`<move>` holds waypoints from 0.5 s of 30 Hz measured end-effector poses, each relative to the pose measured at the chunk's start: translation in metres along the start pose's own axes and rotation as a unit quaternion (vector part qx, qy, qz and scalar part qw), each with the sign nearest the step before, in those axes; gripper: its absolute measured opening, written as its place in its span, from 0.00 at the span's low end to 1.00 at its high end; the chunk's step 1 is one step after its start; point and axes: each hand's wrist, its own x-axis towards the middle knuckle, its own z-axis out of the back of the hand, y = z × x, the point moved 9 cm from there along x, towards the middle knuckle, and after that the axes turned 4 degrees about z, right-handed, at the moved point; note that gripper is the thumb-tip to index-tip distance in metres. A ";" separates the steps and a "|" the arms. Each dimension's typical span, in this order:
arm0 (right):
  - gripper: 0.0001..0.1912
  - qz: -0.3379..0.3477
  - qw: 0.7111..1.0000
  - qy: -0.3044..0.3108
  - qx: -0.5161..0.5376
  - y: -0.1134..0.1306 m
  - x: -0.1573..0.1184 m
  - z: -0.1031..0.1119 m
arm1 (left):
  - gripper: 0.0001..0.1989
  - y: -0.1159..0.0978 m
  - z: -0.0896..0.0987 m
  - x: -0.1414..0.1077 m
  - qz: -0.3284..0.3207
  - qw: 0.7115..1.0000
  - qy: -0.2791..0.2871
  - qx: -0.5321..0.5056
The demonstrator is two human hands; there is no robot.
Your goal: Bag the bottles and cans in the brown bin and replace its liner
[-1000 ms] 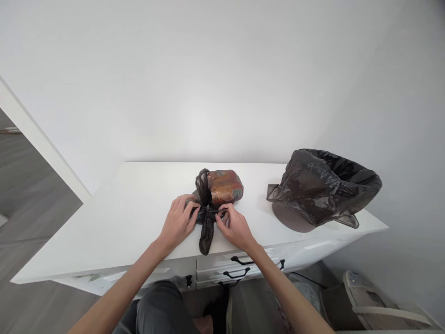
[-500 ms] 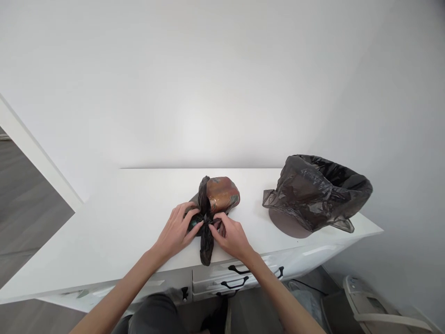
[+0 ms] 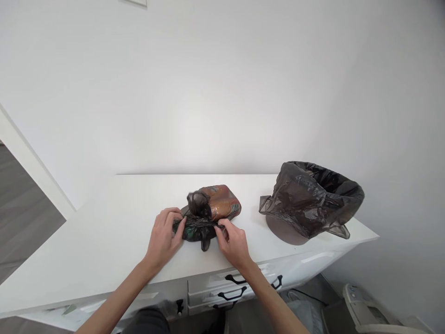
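Note:
A dark, see-through plastic bag point(image 3: 198, 227) lies on the white countertop with an orange-brown package point(image 3: 222, 202) showing through its film. My left hand point(image 3: 166, 236) pinches the bag's gathered film at the left side. On the right, my right hand point(image 3: 232, 240) grips the same film between thumb and fingers. A stretched band of film runs between the two hands. One crumpled end stands up behind it, and another sticks out at the front. What else the bag holds is hard to make out.
A brown bin point(image 3: 288, 229) lined with an open black bag point(image 3: 306, 199) stands at the right of the white countertop point(image 3: 104, 241). Below the front edge are drawers with black handles point(image 3: 232, 293). A beige appliance point(image 3: 368, 308) sits on the floor at lower right.
My hands have moved apart, the left one further left, stretching the film between them. The bag's upright ends have slumped and look shorter. The camera view has shifted slightly.

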 end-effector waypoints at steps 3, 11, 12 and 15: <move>0.11 -0.057 0.996 -0.067 0.026 -0.011 -0.003 0.012 | 0.08 0.027 0.009 0.001 0.125 0.990 -0.049 -0.038; 0.15 -0.231 0.936 -0.179 0.196 -0.047 -0.014 0.024 | 0.16 0.093 0.014 -0.019 0.401 0.902 -0.084 -0.136; 0.15 -0.246 0.927 -0.195 0.205 -0.051 -0.016 0.026 | 0.16 0.094 0.016 -0.019 0.409 0.898 -0.089 -0.138; 0.17 -0.276 0.911 -0.208 0.227 -0.061 -0.019 0.023 | 0.16 0.084 0.018 -0.015 0.394 0.898 -0.101 -0.166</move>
